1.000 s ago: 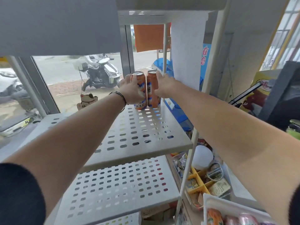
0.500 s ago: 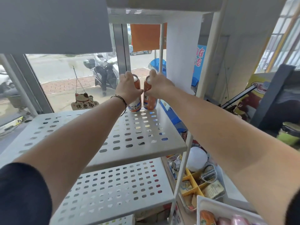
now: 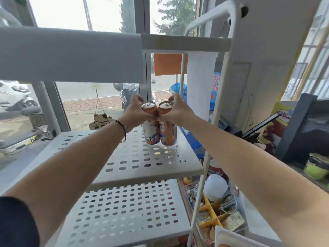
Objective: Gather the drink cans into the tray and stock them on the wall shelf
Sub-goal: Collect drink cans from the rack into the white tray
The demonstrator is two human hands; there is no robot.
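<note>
Two orange-and-white drink cans stand side by side and touching, at the far right of a white perforated shelf (image 3: 135,163). My left hand (image 3: 134,114) grips the left can (image 3: 151,134) near its top. My right hand (image 3: 176,112) grips the right can (image 3: 168,136) the same way. Both cans are upright, bottoms at or just above the shelf surface; I cannot tell whether they touch it. A corner of the white tray (image 3: 231,236) shows at the bottom right, its contents out of sight.
The rack has a higher shelf (image 3: 71,54) overhead and a lower perforated shelf (image 3: 124,216) beneath. White rack posts (image 3: 208,157) rise on the right. A yellow divided organiser (image 3: 211,221) with small items and a white round object (image 3: 215,187) lie below right. A window is behind.
The view has tilted up, showing more of the upper shelf. Both hands still hold the cans, now gripped nearer their tops, with the can lids visible.
</note>
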